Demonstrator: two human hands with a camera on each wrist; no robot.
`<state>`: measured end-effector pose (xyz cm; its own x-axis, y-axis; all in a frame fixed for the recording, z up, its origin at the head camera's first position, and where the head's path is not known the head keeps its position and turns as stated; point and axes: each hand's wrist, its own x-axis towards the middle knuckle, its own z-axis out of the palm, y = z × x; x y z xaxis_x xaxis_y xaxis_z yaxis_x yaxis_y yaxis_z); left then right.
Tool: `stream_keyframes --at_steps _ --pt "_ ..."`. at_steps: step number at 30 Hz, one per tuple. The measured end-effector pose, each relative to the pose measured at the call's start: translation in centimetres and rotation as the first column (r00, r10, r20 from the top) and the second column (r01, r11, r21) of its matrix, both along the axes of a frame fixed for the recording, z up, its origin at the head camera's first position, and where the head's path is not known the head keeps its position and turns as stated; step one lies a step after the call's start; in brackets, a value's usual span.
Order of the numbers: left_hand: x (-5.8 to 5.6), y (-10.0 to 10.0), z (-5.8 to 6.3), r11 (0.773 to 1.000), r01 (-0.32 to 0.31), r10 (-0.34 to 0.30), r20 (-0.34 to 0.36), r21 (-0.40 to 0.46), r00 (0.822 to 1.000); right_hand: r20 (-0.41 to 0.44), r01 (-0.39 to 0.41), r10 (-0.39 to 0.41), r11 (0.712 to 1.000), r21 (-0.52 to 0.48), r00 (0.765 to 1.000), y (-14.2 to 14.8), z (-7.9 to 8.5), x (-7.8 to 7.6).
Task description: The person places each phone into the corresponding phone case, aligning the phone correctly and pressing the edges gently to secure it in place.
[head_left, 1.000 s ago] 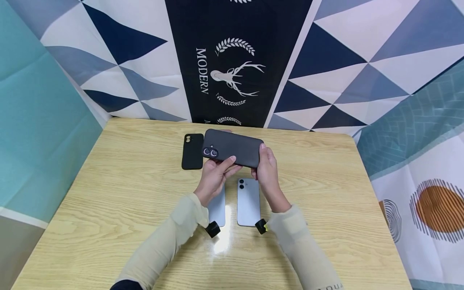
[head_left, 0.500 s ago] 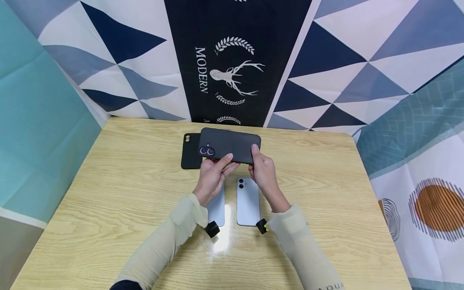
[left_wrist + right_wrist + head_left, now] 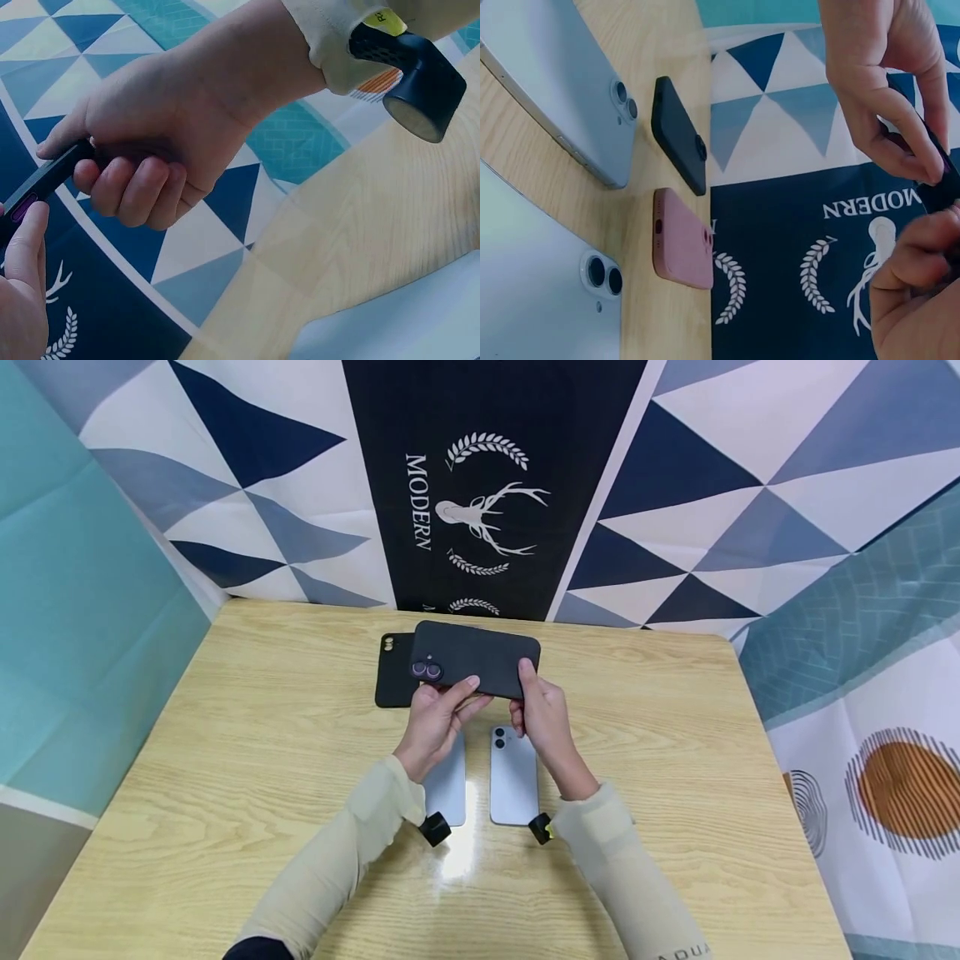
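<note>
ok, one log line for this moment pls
left hand: grips dark phone | right hand: grips same phone, right end | wooden table: two pale phones, black case, pink case

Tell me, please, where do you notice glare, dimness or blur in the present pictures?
Head: white glare on the table between two pale phones and below them; left wrist: dim overall, the right hand shaded; right wrist: that hand seems slightly soft.
</note>
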<state>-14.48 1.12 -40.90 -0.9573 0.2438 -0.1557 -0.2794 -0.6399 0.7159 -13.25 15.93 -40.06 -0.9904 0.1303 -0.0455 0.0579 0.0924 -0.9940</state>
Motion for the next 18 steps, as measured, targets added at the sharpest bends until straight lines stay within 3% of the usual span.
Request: stream_keyframes --at_steps 8,18 --pt "0.24 -0.44 -0.43 0.99 0.101 -0.112 -0.104 -0.101 0.988 -0.027 0.081 -0.084 0.994 -0.078 0.996 0.17 0.34 -0.34" --pt "0.24 -0.52 -0.33 0.987 0.143 -0.15 -0.11 -0.068 0.983 -0.07 0.101 -0.114 0.981 -0.163 0.991 0.16 0.4 -0.37"
